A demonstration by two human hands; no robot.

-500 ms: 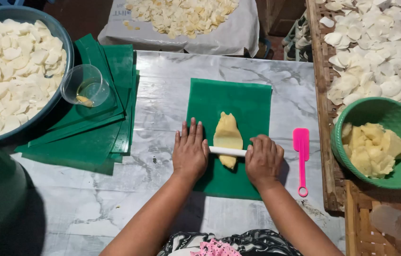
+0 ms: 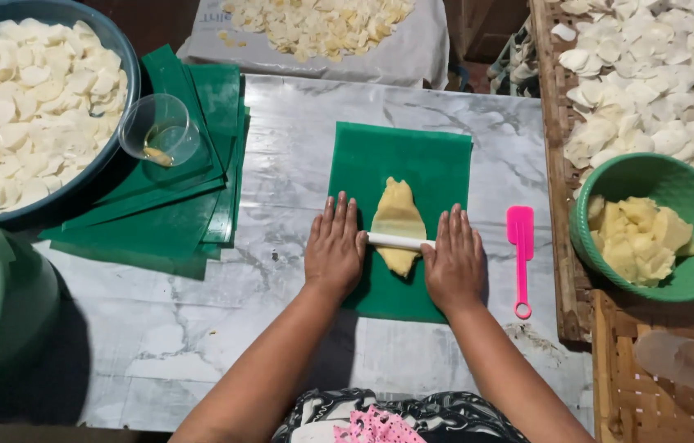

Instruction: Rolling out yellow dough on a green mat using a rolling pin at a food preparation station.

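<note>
Forearms enter from the lower edge and end in two flat hands pressed on a thin white rolling pin (image 2: 397,241) that lies crosswise over a piece of yellow dough (image 2: 397,220). The left hand (image 2: 335,248) and right hand (image 2: 453,261) both rest palm-down, fingers straight and together, gripping nothing and only bearing on the pin's ends. Compared with half a second ago, hands and pin sit at almost the same place on the dough, near its lower third, so the rolling stroke has barely advanced; the dough is already an elongated, flattened oval. It lies on a green plastic sheet (image 2: 437,164) on the marble tabletop (image 2: 199,328). Just right of the sheet lies a pink spatula (image 2: 520,254); farther right stands a green bowl (image 2: 691,283) of yellow dough lumps. Farther left, a clear plastic cup (image 2: 158,131) rests on a stack of green sheets (image 2: 150,230), beside a dark basin (image 2: 121,123) of pale thin discs.
</note>
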